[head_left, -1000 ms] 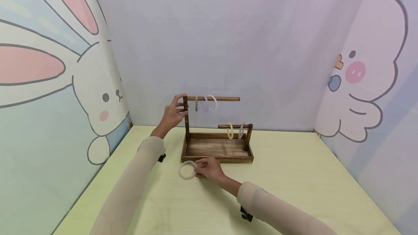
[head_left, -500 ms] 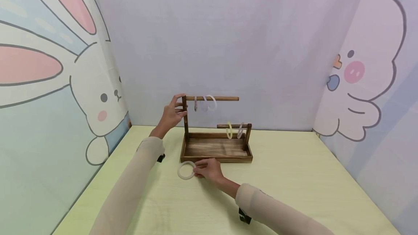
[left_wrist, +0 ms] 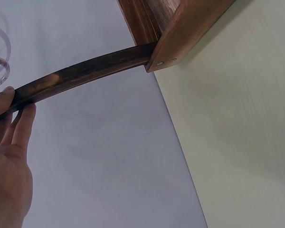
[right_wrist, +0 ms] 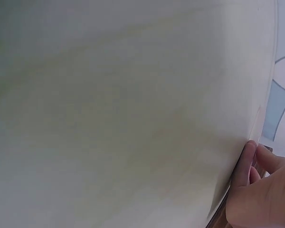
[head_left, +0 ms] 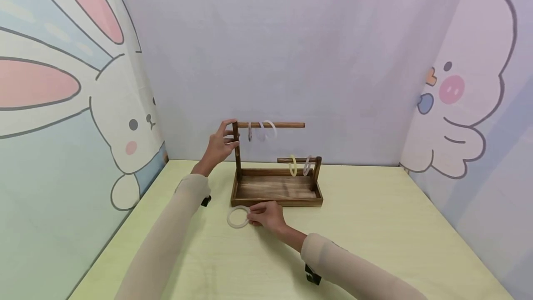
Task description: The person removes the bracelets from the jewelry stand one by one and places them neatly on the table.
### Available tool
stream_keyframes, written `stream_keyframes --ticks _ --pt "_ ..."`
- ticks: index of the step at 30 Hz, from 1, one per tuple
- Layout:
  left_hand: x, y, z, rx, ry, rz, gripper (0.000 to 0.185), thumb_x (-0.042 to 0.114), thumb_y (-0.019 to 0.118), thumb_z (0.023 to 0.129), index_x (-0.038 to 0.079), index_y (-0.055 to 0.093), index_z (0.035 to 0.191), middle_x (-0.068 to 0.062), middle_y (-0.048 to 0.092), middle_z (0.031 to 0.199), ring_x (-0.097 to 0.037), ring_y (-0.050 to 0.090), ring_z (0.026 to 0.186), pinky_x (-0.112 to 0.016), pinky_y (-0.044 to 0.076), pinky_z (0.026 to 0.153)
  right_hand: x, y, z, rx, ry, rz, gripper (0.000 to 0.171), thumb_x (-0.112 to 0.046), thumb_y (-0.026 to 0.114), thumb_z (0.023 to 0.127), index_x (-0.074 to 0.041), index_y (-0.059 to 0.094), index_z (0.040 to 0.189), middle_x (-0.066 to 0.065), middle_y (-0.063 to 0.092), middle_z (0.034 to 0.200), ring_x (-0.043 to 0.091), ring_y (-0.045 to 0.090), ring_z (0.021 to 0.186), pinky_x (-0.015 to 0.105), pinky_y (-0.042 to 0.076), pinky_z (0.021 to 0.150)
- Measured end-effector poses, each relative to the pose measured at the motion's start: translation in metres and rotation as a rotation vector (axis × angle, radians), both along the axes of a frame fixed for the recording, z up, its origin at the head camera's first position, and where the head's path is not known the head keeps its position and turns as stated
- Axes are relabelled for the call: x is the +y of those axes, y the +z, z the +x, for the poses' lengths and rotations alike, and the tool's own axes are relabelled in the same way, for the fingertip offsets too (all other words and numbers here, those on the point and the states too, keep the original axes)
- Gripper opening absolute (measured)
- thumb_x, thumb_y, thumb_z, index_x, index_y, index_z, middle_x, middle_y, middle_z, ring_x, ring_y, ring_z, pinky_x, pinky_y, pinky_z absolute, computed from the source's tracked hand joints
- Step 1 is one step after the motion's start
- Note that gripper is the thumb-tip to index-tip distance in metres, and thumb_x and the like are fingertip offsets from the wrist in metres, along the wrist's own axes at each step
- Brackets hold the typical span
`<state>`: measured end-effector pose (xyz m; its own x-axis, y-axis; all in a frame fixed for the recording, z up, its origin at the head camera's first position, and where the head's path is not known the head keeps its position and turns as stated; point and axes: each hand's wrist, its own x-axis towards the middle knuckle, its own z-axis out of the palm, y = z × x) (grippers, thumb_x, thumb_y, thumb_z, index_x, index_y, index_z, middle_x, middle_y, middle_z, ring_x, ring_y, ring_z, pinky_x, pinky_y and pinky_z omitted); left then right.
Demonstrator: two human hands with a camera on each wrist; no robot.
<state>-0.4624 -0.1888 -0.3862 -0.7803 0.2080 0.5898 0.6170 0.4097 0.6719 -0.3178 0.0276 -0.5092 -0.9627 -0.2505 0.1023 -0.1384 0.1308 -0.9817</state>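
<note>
A dark brown wooden bangle stand (head_left: 276,203) sits near the back of the table. My left hand (head_left: 219,147) grips the top of its tall left post; in the left wrist view, thumb and fingers lie on opposite sides of the post (left_wrist: 80,72). In front of the tray, a pale whitish bangle (head_left: 228,217) is pinched at its right side by my right hand (head_left: 268,215). From the upper bar (head_left: 291,125) hang a patterned dark bangle (head_left: 250,132), a lavender bangle (head_left: 262,134) and a white bangle (head_left: 274,128).
The short lower bar (head_left: 284,160) carries a yellow bangle (head_left: 295,166) and a pale greyish-lilac bangle (head_left: 306,167). The pale yellow table (head_left: 374,226) meets a fabric wall (head_left: 354,82) behind the stand. Cartoon-printed walls flank both sides.
</note>
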Motion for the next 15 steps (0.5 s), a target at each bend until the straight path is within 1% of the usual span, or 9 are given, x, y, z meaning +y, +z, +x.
stream_keyframes --ticks 5,10,13,15 --pt "0.0001 0.0009 0.0017 0.002 0.007 -0.001 0.082 -0.011 0.073 0.091 0.030 0.040 0.154 -0.027 0.068 0.126 -0.041 0.073 0.108 -0.050 0.062 0.089 -0.0009 0.0008 0.0024 -0.006 -0.011 -0.005 0.022 0.005 0.081 0.086 0.013 0.076 0.105 0.023 0.077 0.088 0.038 0.077 0.078 0.039 0.066 0.069" --pt "0.0007 0.0025 0.0043 -0.018 -0.004 0.005 0.080 -0.011 0.072 0.092 0.027 0.040 0.155 -0.027 0.066 0.127 -0.042 0.072 0.109 -0.050 0.062 0.090 -0.0006 0.0019 0.0044 -0.013 -0.015 0.000 0.021 0.004 0.081 0.086 0.013 0.076 0.105 0.023 0.077 0.088 0.038 0.077 0.078 0.039 0.066 0.069" --pt "0.0008 0.0034 0.0057 -0.018 -0.013 0.012 0.080 -0.012 0.072 0.092 0.025 0.041 0.155 -0.028 0.066 0.127 -0.044 0.072 0.109 -0.052 0.062 0.090 -0.0001 0.0023 0.0051 -0.020 -0.013 -0.003 0.021 0.004 0.081 0.087 0.013 0.076 0.105 0.023 0.077 0.088 0.037 0.077 0.079 0.038 0.066 0.069" --pt "0.0009 0.0038 0.0062 -0.015 -0.019 0.016 0.081 -0.012 0.072 0.092 0.026 0.040 0.156 -0.029 0.066 0.127 -0.045 0.071 0.109 -0.053 0.061 0.090 0.0002 0.0025 0.0053 -0.026 -0.011 -0.012 0.021 0.004 0.080 0.087 0.013 0.076 0.106 0.024 0.077 0.089 0.038 0.077 0.080 0.038 0.066 0.069"
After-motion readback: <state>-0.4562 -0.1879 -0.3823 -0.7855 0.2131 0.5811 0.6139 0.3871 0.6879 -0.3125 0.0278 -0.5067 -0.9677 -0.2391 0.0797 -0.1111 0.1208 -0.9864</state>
